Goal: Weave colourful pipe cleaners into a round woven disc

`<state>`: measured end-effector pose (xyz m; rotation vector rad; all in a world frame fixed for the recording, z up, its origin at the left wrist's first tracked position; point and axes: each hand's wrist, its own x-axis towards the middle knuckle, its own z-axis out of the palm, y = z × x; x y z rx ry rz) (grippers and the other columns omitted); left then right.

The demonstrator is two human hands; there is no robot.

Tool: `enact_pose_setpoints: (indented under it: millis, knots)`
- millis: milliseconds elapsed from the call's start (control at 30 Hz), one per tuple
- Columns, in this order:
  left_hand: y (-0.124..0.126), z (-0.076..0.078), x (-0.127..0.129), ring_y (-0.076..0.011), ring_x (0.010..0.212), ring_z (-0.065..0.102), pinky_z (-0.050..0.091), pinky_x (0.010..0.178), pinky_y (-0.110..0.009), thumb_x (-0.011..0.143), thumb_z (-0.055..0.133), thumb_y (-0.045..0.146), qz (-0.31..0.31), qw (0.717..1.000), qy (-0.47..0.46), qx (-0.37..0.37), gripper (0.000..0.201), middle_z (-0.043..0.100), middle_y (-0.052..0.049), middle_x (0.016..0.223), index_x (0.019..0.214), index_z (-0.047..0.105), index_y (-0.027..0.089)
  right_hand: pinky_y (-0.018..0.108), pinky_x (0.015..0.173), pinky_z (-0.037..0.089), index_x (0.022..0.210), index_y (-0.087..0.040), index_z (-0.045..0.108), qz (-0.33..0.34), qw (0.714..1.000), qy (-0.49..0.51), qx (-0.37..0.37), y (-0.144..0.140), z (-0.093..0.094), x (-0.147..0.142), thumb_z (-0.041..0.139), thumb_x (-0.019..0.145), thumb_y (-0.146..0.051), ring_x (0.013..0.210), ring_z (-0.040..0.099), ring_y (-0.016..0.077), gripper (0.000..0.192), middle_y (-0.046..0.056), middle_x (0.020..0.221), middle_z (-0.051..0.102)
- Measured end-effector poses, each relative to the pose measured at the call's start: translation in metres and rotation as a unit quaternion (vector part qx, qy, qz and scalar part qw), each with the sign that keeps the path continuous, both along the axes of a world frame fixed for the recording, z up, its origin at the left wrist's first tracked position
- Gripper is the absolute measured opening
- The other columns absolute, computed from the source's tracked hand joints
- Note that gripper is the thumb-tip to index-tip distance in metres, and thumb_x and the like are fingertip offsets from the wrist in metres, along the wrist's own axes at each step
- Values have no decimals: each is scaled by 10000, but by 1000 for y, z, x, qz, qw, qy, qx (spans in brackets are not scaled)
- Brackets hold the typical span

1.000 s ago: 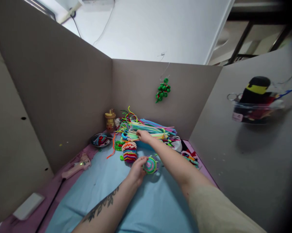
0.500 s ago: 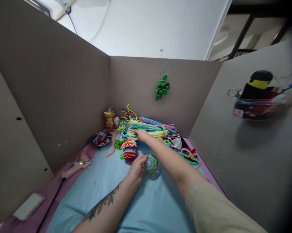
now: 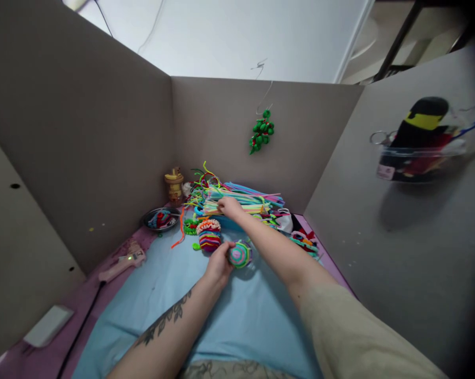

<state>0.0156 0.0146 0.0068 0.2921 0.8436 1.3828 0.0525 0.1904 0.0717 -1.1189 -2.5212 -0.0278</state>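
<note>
My left hand (image 3: 218, 261) holds a small round coil of pink, green and purple pipe cleaner (image 3: 239, 255) just above the light blue mat (image 3: 174, 305). My right hand (image 3: 230, 207) reaches across to the far side and has its fingers on a pile of straight, many-coloured pipe cleaners (image 3: 241, 198). Whether it grips one is hard to tell. A striped, ruffled pipe-cleaner figure (image 3: 208, 235) stands between the two hands.
Grey cardboard walls enclose the desk on three sides. A small metal dish (image 3: 161, 218), a little brown figurine (image 3: 174, 185), a pink glue gun (image 3: 121, 259) and a white box (image 3: 48, 325) lie at the left. A green bead cluster (image 3: 261, 131) hangs on the back wall. A clear tub (image 3: 417, 158) hangs at the right.
The camera has tilted down a little, so everything sits higher in view. Both hands stay where they were, the left on the coil, the right on the pile.
</note>
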Motion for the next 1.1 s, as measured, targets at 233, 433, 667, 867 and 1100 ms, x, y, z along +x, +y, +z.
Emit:
enact_pose_setpoints:
  millis: [233,433,667,867,1100]
  knots:
    - [2,-2,-2,-147,592,572,452,536,-258,836,443,362,4,1000,-14,-16,287,601,-46,675,723,578,136,213,707,387,799,-139,670,117,989,81,26,-49,33,-44,525,810,-168,769,537,120,149,32,802,628]
    - [7,-8,-2,-151,647,596,460,566,-254,817,456,445,-8,999,-27,36,325,639,-54,771,839,611,160,159,770,413,888,-130,633,345,905,248,26,-126,88,-71,532,839,-212,814,554,59,139,-3,850,637]
    - [4,-1,-6,-139,622,584,450,557,-246,864,341,462,-9,1000,-16,16,415,623,-71,783,849,601,139,222,825,451,913,-138,602,438,829,323,133,-191,164,-12,405,889,-289,894,567,54,249,-31,903,614]
    - [4,-3,-8,-169,742,602,463,616,-273,857,355,465,-16,1000,-14,17,425,613,-105,920,971,592,130,332,861,425,992,-321,618,302,891,240,241,-215,188,72,366,904,-322,957,541,122,266,-52,916,564]
    - [4,-4,-6,-176,724,610,488,647,-310,847,420,397,-8,1000,-21,21,315,611,-93,855,958,565,140,261,660,433,1031,-259,640,223,970,84,38,-157,63,113,430,875,-218,723,514,128,265,35,826,540]
